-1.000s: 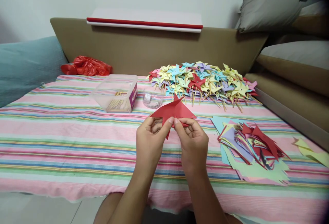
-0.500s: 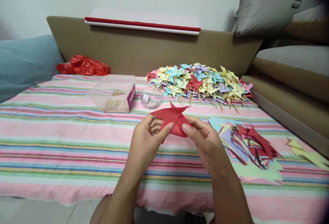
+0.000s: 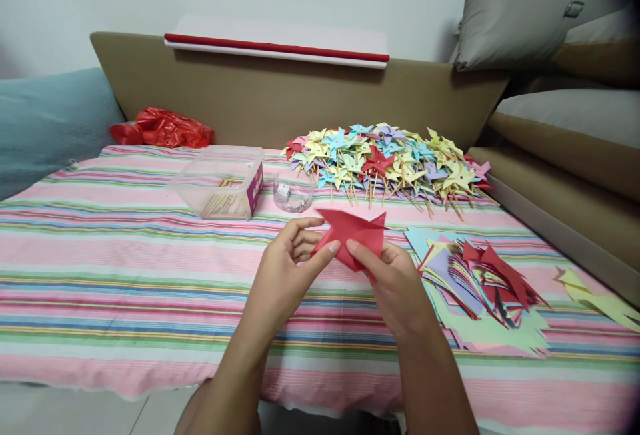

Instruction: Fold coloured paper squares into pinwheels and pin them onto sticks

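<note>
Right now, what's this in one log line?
left hand: holds red paper | right hand: holds same paper | pinwheels: piled beyond hands

Open cloth (image 3: 125, 262) left, obstacle right: paper stack (image 3: 470, 288)

Left hand (image 3: 285, 258) and right hand (image 3: 400, 285) bare; slender forearms (image 3: 245, 358) bare too; thumbnails (image 3: 334, 246) short; part of a bare leg (image 3: 193, 408) visible.
</note>
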### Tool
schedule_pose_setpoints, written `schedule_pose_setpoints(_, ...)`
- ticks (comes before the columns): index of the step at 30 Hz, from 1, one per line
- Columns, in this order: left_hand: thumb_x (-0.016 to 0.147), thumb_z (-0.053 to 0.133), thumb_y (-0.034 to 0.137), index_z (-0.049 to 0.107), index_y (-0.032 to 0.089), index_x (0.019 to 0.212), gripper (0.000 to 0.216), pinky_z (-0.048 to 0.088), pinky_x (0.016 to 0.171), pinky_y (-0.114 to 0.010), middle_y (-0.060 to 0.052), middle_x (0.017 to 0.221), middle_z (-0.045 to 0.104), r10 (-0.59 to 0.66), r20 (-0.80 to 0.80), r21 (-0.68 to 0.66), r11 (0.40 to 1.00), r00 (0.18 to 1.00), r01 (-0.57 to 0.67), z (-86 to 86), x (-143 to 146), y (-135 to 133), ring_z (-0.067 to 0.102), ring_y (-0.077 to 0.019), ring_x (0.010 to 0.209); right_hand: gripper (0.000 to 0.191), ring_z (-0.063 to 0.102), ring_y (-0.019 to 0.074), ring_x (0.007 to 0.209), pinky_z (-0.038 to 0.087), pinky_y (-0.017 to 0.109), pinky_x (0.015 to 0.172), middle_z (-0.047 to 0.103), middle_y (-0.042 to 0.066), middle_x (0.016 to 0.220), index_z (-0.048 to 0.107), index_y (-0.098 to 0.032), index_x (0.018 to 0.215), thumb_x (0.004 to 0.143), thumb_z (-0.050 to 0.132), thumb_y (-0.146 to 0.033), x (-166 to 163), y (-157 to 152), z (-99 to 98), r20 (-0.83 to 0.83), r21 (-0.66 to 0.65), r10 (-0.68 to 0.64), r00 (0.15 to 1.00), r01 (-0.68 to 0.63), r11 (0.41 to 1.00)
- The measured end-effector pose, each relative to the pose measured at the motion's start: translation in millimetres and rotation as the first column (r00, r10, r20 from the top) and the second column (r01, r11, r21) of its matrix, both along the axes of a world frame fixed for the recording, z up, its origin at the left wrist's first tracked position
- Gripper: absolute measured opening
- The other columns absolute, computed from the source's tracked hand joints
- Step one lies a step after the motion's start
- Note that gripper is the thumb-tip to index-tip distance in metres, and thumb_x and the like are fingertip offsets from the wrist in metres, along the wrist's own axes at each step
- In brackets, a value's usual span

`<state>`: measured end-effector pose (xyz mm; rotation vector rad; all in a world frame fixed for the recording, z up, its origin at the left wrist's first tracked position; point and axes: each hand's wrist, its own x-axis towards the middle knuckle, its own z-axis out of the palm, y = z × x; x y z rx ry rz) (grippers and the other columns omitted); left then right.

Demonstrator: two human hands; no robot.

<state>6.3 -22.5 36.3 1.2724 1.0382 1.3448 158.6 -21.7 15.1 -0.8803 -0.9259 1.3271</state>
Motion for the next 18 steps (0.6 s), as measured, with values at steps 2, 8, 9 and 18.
schedule_pose_setpoints(2, 0.075, 0.084, 0.03, 0.062, 0.02, 0.116, 0.048, 0.054, 0.084, -0.028, -0.006, 0.1, 0.073, 0.001, 0.013, -0.02, 1.0, 1.0, 0.0, -1.6, 3, 1, 0.069, -0.0194, 0.096, 0.019, 0.072, 0.0223, 0.096, 0.058, 0.036, 0.089, 0.078, 0.004, 0.096, 0.077, -0.02, 0.088, 0.077, 0.083, -0.035, -8, 4, -1.4, -0.16, -0.034, -0.142, 0.977, 0.138, 0.99)
schedule_pose_setpoints(8, 0.077, 0.083, 0.036, 0.072, 0.018, 0.097, 0.03, 0.055, 0.081, -0.027, -0.008, 0.102, 0.074, 0.033, 0.085, -0.052, 0.998, 0.996, -0.029, -9.3, 23, 0, 0.07, -0.0198, 0.094, 0.025, 0.071, 0.0227, 0.103, 0.059, 0.037, 0.093, 0.075, 0.005, 0.1, 0.071, -0.021, 0.095, 0.08, 0.078, -0.039, -39, 5, -3.8, -0.356, -0.092, -0.202, 0.912, 0.181, 0.979)
schedule_pose_setpoints(9, 0.078, 0.082, 0.036, 0.073, 0.018, 0.095, 0.027, 0.055, 0.08, -0.026, -0.007, 0.101, 0.074, 0.075, 0.132, -0.053, 0.996, 0.988, -0.068, -10.5, 27, -1, 0.071, -0.0186, 0.091, 0.023, 0.071, 0.0218, 0.1, 0.059, 0.036, 0.093, 0.075, 0.004, 0.097, 0.071, -0.02, 0.093, 0.081, 0.078, -0.039, -43, 4, -3.8, -0.377, -0.095, -0.197, 0.905, 0.174, 0.98)
schedule_pose_setpoints(18, 0.078, 0.083, 0.033, 0.075, 0.016, 0.082, 0.019, 0.052, 0.076, -0.023, -0.002, 0.082, 0.073, 0.234, 0.348, -0.116, 0.972, 0.908, -0.206, -13.0, 37, -2, 0.068, -0.0144, 0.083, 0.024, 0.071, 0.0216, 0.102, 0.057, 0.033, 0.093, 0.077, 0.006, 0.102, 0.074, -0.017, 0.091, 0.074, 0.083, -0.032, -54, -4, 2.9, -0.36, -0.121, -0.224, 0.906, 0.192, 0.974)
